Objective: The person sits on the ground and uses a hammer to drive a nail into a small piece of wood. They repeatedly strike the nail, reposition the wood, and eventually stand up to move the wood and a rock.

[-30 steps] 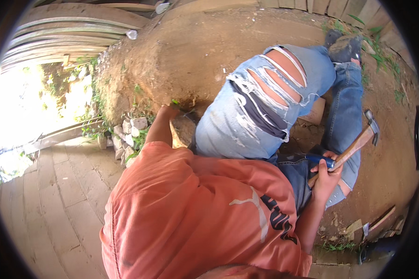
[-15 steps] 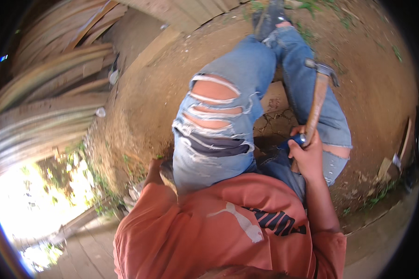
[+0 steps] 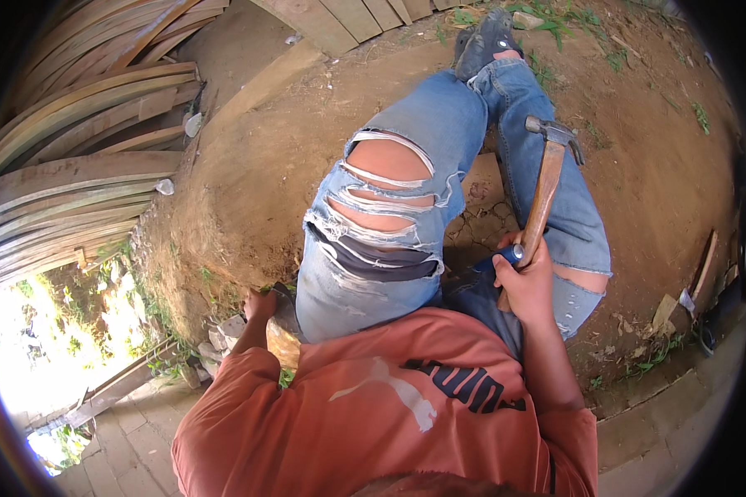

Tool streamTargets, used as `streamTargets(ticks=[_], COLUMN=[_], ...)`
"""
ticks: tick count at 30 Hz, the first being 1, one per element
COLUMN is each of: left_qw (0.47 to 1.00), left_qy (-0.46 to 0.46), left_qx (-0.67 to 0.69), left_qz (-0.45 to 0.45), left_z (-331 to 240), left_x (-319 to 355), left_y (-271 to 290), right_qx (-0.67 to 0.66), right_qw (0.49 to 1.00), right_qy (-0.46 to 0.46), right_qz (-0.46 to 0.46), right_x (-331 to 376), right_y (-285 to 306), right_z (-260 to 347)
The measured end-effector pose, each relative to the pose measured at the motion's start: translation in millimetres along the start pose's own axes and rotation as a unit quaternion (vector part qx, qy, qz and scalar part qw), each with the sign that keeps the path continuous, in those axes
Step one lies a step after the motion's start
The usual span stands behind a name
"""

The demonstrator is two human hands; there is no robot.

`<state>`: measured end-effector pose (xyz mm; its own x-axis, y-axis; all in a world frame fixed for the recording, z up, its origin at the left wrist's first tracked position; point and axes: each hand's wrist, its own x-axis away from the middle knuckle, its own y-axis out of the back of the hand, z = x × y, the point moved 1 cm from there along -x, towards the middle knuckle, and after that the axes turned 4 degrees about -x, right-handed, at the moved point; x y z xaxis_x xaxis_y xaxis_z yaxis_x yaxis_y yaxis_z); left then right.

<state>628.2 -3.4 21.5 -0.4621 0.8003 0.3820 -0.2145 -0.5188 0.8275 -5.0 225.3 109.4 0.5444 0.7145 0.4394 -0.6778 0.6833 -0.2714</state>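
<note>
Hammer (image 3: 545, 186) stands raised at one o'clock, right hand (image 3: 526, 286) clenched round its handle; nothing looks struck yet. Left hand (image 3: 259, 305) braces on a stone (image 3: 283, 341), grip unclear.

Hammer (image 3: 544, 192): smooth, pale brown wooden handle, dull grey metal head with a worn, matt look; a bit of glossy blue at the grip, inside the right hand (image 3: 524, 286). Jeans (image 3: 406, 240): faded blue denim, torn, with frayed white threads across the rips. Shirt (image 3: 373, 414): soft orange cloth, matt, with a flat printed mark. Ground (image 3: 249, 190): dry brown earth, rough and cracked. Planks (image 3: 75, 182): weathered grey wood, coarse-grained. Paving (image 3: 663, 431) along the lower edge: rough grey stone.
</note>
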Motion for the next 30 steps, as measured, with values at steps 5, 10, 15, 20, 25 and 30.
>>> streamTargets(ticks=[5,10,15,20,25,30], left_qw=[1.000,0.999,1.000,0.999,0.999,0.997], left_qy=[0.023,0.017,-0.003,-0.011,-0.036,-0.054], left_qx=[-0.012,-0.006,0.013,0.014,0.008,-0.015], left_qz=[0.010,-0.034,0.014,0.028,0.022,0.049], left_z=[3,6,4,3,30,40], left_x=[-17,8,69,82,70,14], left_y=[-7,-13,19,29,7,-18], right_qx=[0.017,-0.001,0.004,0.048,-0.011,-0.032], right_qw=[1.000,1.000,1.000,0.999,0.999,0.998], right_qy=[0.002,-0.006,-0.002,0.019,0.010,0.007], right_qz=[0.014,-0.004,0.004,0.013,-0.031,-0.045], right_x=[-4,-5,-10,-10,-12,-15], right_y=[15,15,21,46,49,44], right_z=[-11,-11,-16,-25,-22,-22])
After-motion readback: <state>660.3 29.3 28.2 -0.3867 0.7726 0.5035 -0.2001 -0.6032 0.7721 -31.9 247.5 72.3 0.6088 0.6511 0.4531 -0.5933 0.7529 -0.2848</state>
